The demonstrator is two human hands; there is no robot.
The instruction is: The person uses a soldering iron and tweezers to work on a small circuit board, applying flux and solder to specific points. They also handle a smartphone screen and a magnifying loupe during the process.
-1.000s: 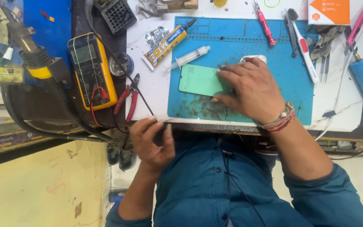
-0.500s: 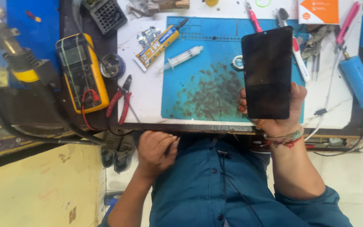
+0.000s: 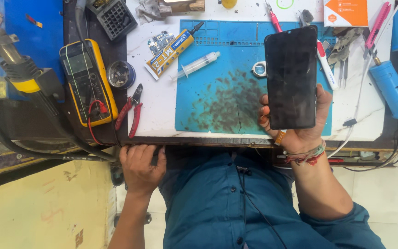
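My right hand [image 3: 300,127] is clenched around a black, glossy rectangular smartphone [image 3: 292,77], fingers wrapped along its left edge and thumb on the right, holding it upright above the bench with its dark screen facing me. My left hand [image 3: 140,167] is loosely curled on the front edge of the white bench [image 3: 162,115], holding nothing that I can see.

Just under and left of the phone lies the blue silicone work mat [image 3: 217,69], smeared with dark residue, and a small white ring [image 3: 259,69] sits on it touching distance from the phone's left edge. Further left on the mat rests a clear plastic syringe [image 3: 200,64], and past it a yellow glue tube with a black nozzle [image 3: 171,51]. Near my left hand are red-handled cutters [image 3: 132,113] and a yellow multimeter [image 3: 87,83] with red leads. To the right of my right hand, a white-and-red pen-like tool [image 3: 326,64] and a blue cylindrical tool [image 3: 392,87].

My worry: the phone is pinched by its edges only, well off the mat. A slip of the grip could drop it onto the tools or the bench edge, and the grit on the mat could scratch the glass if it is laid face down.
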